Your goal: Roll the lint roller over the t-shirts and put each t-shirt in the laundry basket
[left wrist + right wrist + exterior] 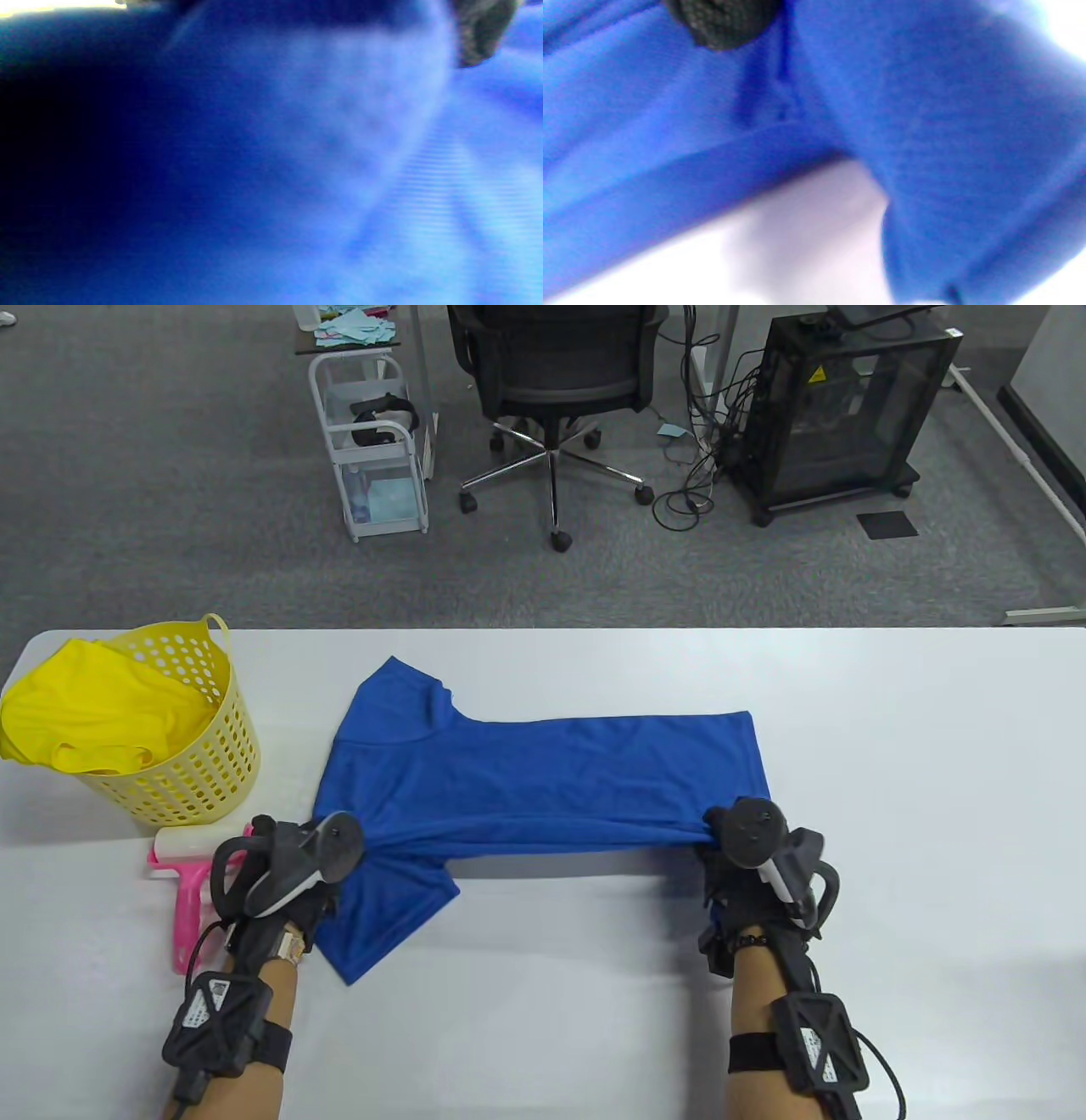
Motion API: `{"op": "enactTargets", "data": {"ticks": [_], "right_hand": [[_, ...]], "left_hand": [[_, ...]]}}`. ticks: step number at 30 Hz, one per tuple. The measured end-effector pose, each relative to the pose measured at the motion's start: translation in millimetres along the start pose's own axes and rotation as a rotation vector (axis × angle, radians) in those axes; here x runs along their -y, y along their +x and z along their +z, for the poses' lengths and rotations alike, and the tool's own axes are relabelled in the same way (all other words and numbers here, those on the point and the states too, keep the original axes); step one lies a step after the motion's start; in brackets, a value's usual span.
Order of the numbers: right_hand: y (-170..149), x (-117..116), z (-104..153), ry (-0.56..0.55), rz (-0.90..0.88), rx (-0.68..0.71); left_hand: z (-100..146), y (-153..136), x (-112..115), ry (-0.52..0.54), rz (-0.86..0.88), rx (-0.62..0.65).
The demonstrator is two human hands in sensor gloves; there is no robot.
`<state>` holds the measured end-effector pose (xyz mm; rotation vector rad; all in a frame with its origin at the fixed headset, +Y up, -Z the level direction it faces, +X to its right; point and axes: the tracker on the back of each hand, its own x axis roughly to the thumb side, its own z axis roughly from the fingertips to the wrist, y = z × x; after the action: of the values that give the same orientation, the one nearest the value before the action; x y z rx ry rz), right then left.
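A blue t-shirt (526, 772) lies across the middle of the white table, its near edge lifted and pulled taut between both hands. My left hand (327, 869) grips the shirt near the sleeve at its left end. My right hand (717, 848) pinches the hem corner at its right end. Both wrist views are filled with blurred blue fabric (297, 169) (925, 106), with a dark gloved fingertip (725, 21) at the top. A pink lint roller (182, 891) lies on the table left of my left hand. The yellow laundry basket (212, 755) stands at the far left with a yellow t-shirt (93, 712) in it.
Beyond the table's far edge, on grey carpet, stand an office chair (551, 381), a white cart (373, 449) and a black cabinet on wheels (840, 407). The white table surface (933, 746) stretches right of the shirt.
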<state>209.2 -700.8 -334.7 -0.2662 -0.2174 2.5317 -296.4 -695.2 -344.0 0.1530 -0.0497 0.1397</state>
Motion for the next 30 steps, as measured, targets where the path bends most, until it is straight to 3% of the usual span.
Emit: {"op": "enactTargets", "data": {"ticks": [2, 4, 6, 9, 13, 16, 18, 20, 22, 23, 25, 26, 28, 30], "right_hand": [[-0.7, 23.0, 3.7, -0.006, -0.143, 0.055], [-5.3, 45.6, 7.4, 0.023, -0.33, 0.122], [-8.2, 59.9, 10.2, 0.098, -0.514, 0.194], [-11.1, 77.3, 15.3, 0.294, -0.79, 0.338], [-14.5, 85.2, 20.8, 0.521, -1.122, 0.47], [-20.4, 73.3, 17.0, 0.624, -1.213, 0.391], [-35.1, 58.4, 10.0, 0.592, -1.043, 0.167], [-55.2, 37.4, 2.3, 0.522, -0.646, -0.133], [-69.8, 10.9, -4.4, 0.516, -0.269, -0.318], [-71.9, 0.2, -6.7, 0.542, -0.207, -0.346], [-67.7, -24.0, -9.4, 0.588, -0.125, -0.423], [-61.7, -31.8, -10.6, 0.549, -0.044, -0.429], [-47.8, -38.1, -12.0, 0.377, 0.197, -0.402], [-25.7, -33.3, -8.7, 0.043, 0.524, -0.261]], "left_hand": [[6.2, -8.1, -26.2, 0.057, 0.203, 0.059], [15.5, -15.6, -52.3, 0.12, 0.407, 0.208], [23.2, -19.9, -71.5, 0.19, 0.48, 0.26], [32.7, -24.4, -96.0, 0.17, 0.666, 0.406], [37.7, -24.4, -109.8, 0.06, 1.042, 0.637], [29.6, -17.5, -92.8, -0.227, 1.182, 0.618], [19.8, -16.9, -66.5, -0.403, 1.124, 0.516], [8.1, -20.5, -24.5, -0.568, 0.929, 0.279], [0.3, -22.9, 15.1, -0.663, 0.672, 0.072], [-1.8, -22.3, 30.2, -0.683, 0.539, -0.014], [-5.0, -12.9, 55.0, -0.621, 0.181, -0.134], [-5.8, -5.2, 60.0, -0.549, 0.018, -0.14], [-3.8, 9.9, 57.6, -0.329, -0.277, -0.136], [1.4, 22.2, 44.2, -0.096, -0.563, -0.067]]}}
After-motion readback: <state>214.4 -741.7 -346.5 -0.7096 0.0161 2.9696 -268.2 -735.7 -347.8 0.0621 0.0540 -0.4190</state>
